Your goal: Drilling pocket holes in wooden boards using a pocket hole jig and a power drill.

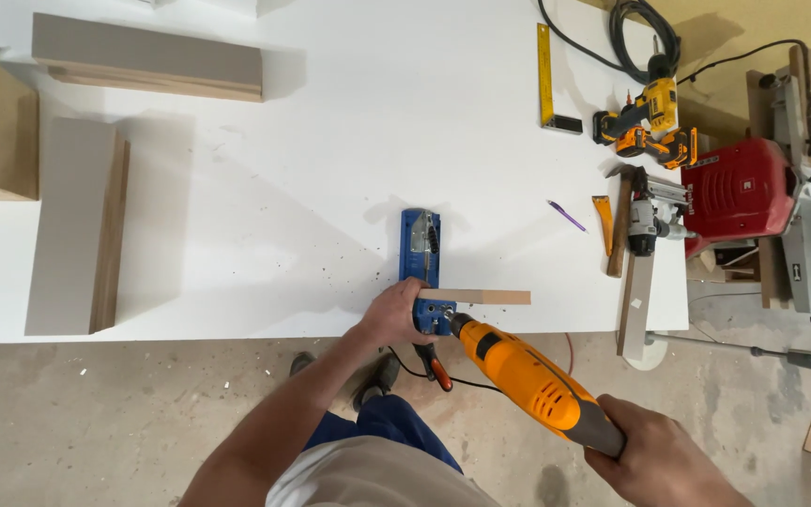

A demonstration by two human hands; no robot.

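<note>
Blue plastic drilling jig (421,246), at the white table's (283,169) near edge: pressed flat by the closed left hand (394,313). Orange corded drill (527,383), gripped in the right hand (654,457): best kept aligned with the jig's hole; narrow pale wooden strip (485,297) held clamped.

Woodworking workshop: mitre saw (740,192), drills (645,124)

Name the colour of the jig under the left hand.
Blue jig, left hand on it; head view.

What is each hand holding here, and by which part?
The right hand grips the orange drill by its rear handle. The left hand presses on the blue jig at its near end, beside the wood strip.
</note>
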